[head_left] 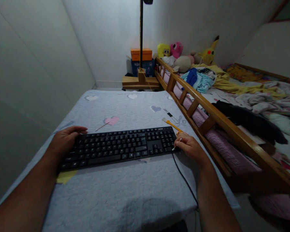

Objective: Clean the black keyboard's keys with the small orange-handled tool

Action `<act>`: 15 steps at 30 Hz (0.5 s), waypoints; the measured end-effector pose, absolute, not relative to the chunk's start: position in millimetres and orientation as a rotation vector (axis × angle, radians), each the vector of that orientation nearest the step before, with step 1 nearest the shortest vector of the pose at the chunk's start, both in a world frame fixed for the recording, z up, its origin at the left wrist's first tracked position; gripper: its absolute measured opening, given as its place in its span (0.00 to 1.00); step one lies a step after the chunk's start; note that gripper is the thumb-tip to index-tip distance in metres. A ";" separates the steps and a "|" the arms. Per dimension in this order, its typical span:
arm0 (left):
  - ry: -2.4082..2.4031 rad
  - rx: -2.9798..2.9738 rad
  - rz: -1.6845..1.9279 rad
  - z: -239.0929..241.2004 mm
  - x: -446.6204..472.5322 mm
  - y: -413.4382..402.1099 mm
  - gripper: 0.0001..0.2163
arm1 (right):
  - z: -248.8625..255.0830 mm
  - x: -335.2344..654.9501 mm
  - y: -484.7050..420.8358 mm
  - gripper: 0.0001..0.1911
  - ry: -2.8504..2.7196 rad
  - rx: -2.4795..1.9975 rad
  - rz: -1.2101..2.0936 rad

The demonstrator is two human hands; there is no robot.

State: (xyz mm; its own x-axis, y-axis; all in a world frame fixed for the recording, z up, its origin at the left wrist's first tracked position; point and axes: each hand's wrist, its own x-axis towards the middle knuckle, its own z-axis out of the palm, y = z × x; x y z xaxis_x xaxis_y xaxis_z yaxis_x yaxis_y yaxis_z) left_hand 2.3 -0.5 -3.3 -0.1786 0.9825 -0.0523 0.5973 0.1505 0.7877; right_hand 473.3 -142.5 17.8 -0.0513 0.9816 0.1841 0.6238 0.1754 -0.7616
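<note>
A black keyboard [118, 146] lies slightly slanted on the cloth-covered table. At its left end my left hand [66, 140] is closed round the edge, thumb along the top corner. My right hand [187, 145] pinches a cotton swab [177, 146], whose white tip is at the lower right keys of the number pad. Beyond that hand lies a brush [170, 123] with a yellow handle and pale bristles, partly hidden by the fingers. Another cotton swab [102, 126] rests behind the keyboard on the left. Farther back on the right is a thin wire tool [170, 114] with a black middle.
The keyboard cable [183, 177] runs over the table's front edge. A wooden bed rail [195, 93] borders the right side, with clothes [200, 80] and plush toys beyond. Behind the table stand an orange box [141, 54] and a dark pole on a wooden base [141, 82].
</note>
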 end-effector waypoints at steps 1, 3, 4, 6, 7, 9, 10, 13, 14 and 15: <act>1.852 1.499 0.852 -2.7 2.9 -0.7 0.17 | 17.7 473.6 -142.3 0.14 -1.761 -1.523 0.655; 1.859 1.493 0.853 -1.9 4.0 -0.9 0.16 | 18.0 473.9 -142.2 0.13 -1.765 -1.520 0.664; 1.862 1.491 0.850 -1.6 4.3 -1.0 0.16 | 18.4 473.8 -142.2 0.13 -1.765 -1.519 0.670; 1.869 1.480 0.841 -0.7 5.1 -1.4 0.16 | 19.4 473.4 -142.3 0.13 -1.762 -1.518 0.682; 1.871 1.475 0.836 0.0 5.6 -1.8 0.17 | 19.8 473.1 -142.5 0.13 -1.761 -1.519 0.683; 1.876 1.471 0.822 1.9 6.9 -2.7 0.17 | 20.3 472.8 -142.8 0.13 -1.758 -1.530 0.674; 1.883 1.470 0.821 3.0 7.8 -3.2 0.17 | 20.3 472.7 -142.9 0.13 -1.755 -1.537 0.666; 1.896 1.468 0.833 5.8 10.3 -4.7 0.16 | 19.9 472.7 -143.2 0.13 -1.764 -1.559 0.636; 1.891 1.468 0.837 6.3 10.8 -5.0 0.15 | 19.8 472.7 -143.1 0.13 -1.769 -1.568 0.623; 1.887 1.469 0.840 6.3 11.0 -5.1 0.15 | 19.9 472.6 -143.0 0.13 -1.775 -1.578 0.612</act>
